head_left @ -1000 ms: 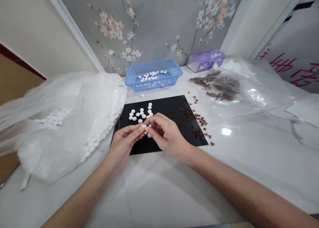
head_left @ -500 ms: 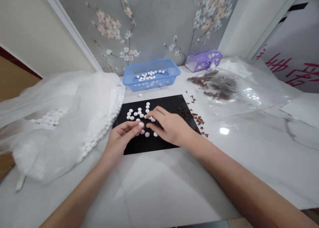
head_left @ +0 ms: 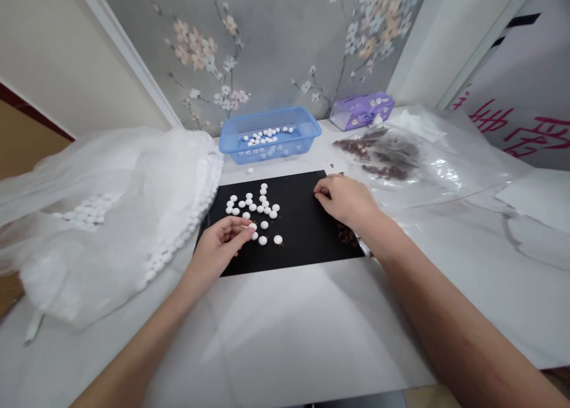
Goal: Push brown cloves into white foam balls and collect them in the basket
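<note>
My left hand (head_left: 222,240) is closed, thumb against fingers, on a small white domed disc (head_left: 253,226) above the left part of a black mat (head_left: 303,242). Several more white discs (head_left: 264,225) lie on the mat just beyond and beside it. At the mat's right edge, my right hand (head_left: 345,199) has its thumb and fingertips drawn together low over the surface; whatever may be in them is too small to make out. Small brown pronged pieces (head_left: 346,234) lie beneath and beside this hand, partly hidden by it.
Behind the mat stands a blue basket (head_left: 269,152) with white discs inside. A white mesh bag (head_left: 107,236) full of discs lies at left. To the right are a clear plastic bag (head_left: 449,182) with brown pieces and a purple tissue pack (head_left: 363,111).
My right hand has moved right, from the white discs to the brown pieces at the mat's edge. My left hand stays nearly in place, still holding its disc.
</note>
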A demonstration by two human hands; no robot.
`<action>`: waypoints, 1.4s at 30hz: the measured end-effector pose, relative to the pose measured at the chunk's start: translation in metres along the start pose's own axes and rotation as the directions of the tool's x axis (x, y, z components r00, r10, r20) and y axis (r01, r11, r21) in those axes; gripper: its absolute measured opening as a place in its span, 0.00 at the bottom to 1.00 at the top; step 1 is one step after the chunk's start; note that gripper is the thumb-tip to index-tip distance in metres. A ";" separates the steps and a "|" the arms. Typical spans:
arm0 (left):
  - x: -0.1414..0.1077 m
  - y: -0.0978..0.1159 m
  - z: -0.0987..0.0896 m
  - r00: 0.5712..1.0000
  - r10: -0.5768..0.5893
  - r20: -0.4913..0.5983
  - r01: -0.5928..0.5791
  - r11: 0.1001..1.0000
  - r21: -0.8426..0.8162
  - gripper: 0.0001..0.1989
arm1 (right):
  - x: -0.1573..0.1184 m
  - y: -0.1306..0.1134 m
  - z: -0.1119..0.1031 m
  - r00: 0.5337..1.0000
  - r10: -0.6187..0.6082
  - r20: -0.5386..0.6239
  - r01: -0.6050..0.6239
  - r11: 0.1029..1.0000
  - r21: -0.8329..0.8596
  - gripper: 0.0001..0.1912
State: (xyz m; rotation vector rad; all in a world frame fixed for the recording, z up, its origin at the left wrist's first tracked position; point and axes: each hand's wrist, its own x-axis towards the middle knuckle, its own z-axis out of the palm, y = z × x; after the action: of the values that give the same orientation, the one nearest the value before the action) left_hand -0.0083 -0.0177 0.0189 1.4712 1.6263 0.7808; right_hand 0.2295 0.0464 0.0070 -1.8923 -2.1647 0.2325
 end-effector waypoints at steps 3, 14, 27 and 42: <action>-0.003 -0.001 0.001 0.984 0.180 0.007 -0.175 0.945 0.275 0.13 | -0.001 -0.005 0.000 0.998 -0.045 -0.036 0.047 0.998 0.039 0.09; -0.009 -0.001 0.004 0.938 0.344 -0.042 -0.305 0.878 0.368 0.14 | -0.033 -0.058 0.008 0.887 -0.414 -0.204 0.462 0.805 0.372 0.08; -0.013 0.002 0.005 0.884 0.459 -0.088 -0.405 0.846 0.347 0.06 | -0.043 -0.069 0.013 0.822 -0.498 -0.276 0.569 0.744 0.351 0.08; -0.011 0.005 0.002 0.953 0.300 -0.039 -0.296 0.951 0.091 0.07 | -0.044 -0.066 0.009 0.715 -0.635 -0.293 0.682 0.725 0.094 0.12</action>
State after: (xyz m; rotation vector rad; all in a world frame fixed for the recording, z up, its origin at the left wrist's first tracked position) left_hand -0.0036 -0.0281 0.0241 1.7976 1.5088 0.9335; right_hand 0.1693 -0.0064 0.0135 -0.8760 -2.3746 0.0588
